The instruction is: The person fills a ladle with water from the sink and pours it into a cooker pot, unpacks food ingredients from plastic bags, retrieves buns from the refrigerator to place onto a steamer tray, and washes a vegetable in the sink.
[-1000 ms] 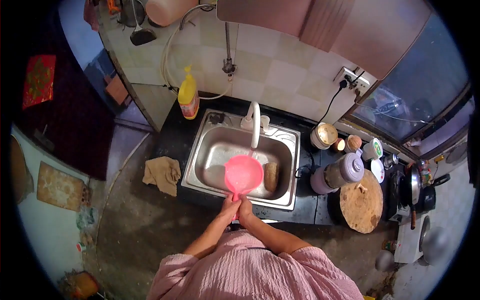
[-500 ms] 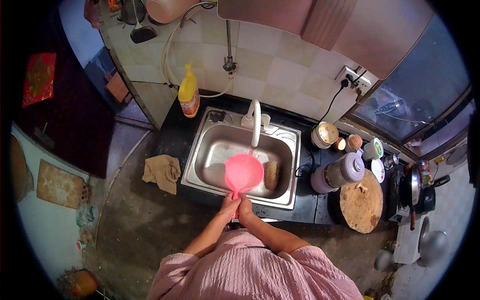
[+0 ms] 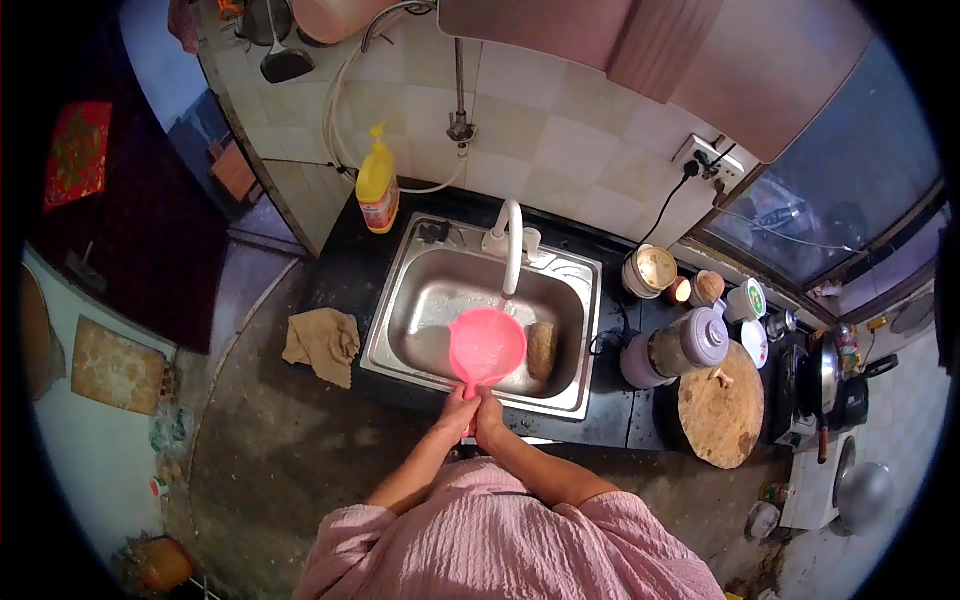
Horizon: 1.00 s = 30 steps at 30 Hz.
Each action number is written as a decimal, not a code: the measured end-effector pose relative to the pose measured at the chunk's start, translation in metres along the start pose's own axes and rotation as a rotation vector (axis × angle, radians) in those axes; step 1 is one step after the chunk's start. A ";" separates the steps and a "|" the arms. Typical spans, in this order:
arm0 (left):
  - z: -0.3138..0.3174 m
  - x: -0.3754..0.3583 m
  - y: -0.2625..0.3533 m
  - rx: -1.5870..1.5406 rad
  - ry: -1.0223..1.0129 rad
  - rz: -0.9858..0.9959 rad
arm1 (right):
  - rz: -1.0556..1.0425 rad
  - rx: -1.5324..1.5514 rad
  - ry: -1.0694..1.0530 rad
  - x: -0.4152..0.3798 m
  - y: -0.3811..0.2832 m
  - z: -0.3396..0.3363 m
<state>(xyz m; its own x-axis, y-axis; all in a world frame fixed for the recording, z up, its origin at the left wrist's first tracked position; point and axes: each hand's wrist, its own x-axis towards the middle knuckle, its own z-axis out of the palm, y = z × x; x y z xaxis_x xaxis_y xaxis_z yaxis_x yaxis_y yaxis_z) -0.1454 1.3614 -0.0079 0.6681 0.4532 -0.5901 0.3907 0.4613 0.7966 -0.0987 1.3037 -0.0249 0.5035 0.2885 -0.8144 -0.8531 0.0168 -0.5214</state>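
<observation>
- Head view: both hands hold the handle of a pink scoop [image 3: 487,345] over the steel sink [image 3: 420,300].
- The left hand [image 3: 458,412] has its grip closed on the handle, at the near edge of the sink.
- The right hand [image 3: 490,412] also has its grip closed on the handle, and it touches the left hand.
- The bowl of the scoop is directly under the white tap [image 3: 510,240], above the middle of the basin.
- A brown sponge [image 3: 542,350] lies in the basin, just beside the scoop on its right.
- A yellow bottle [image 3: 377,185] stands on the dark tabletop [image 3: 345,265] at the far left corner of the sink.
- A tan cloth [image 3: 322,345] lies on the left edge of the tabletop.
- On the right of the sink there is a grey jar [image 3: 675,348], and near it a round wooden board [image 3: 722,402].
</observation>
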 end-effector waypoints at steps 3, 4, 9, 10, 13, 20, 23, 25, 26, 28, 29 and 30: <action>0.000 0.003 -0.005 -0.028 -0.005 -0.002 | -0.014 0.035 -0.025 0.015 0.009 -0.005; -0.001 0.007 -0.010 -0.019 -0.010 0.001 | -0.020 0.012 -0.013 0.021 0.013 -0.006; -0.003 0.013 -0.016 -0.001 -0.019 0.014 | -0.005 0.023 -0.022 0.008 0.005 -0.004; -0.003 0.013 -0.017 0.002 -0.023 0.022 | 0.001 -0.002 -0.006 0.007 0.003 -0.003; -0.005 0.018 -0.024 -0.003 -0.028 0.038 | 0.001 -0.039 0.024 0.006 0.003 -0.003; -0.011 0.040 -0.052 0.029 -0.038 0.019 | -0.028 -0.034 0.029 0.011 0.008 -0.006; -0.008 0.030 -0.042 0.029 -0.030 0.036 | -0.018 -0.068 0.016 0.004 0.005 -0.006; -0.006 0.023 -0.035 0.007 -0.032 0.051 | -0.019 -0.106 0.011 -0.004 0.000 -0.006; -0.005 0.020 -0.032 -0.016 -0.038 0.056 | -0.023 -0.125 0.012 -0.008 -0.002 -0.006; -0.004 0.012 -0.022 -0.023 -0.045 0.043 | -0.025 -0.158 0.019 -0.011 -0.005 -0.004; -0.004 0.009 -0.017 -0.008 -0.046 0.024 | -0.023 -0.170 0.025 -0.011 -0.006 -0.004; -0.004 0.007 -0.014 0.006 -0.046 0.005 | -0.020 -0.183 0.032 -0.012 -0.006 -0.004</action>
<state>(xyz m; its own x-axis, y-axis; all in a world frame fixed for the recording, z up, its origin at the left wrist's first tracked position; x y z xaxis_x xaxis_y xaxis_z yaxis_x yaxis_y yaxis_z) -0.1488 1.3606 -0.0236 0.6988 0.4198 -0.5792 0.3910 0.4540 0.8007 -0.0989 1.2964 -0.0134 0.5270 0.2597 -0.8092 -0.8051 -0.1526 -0.5732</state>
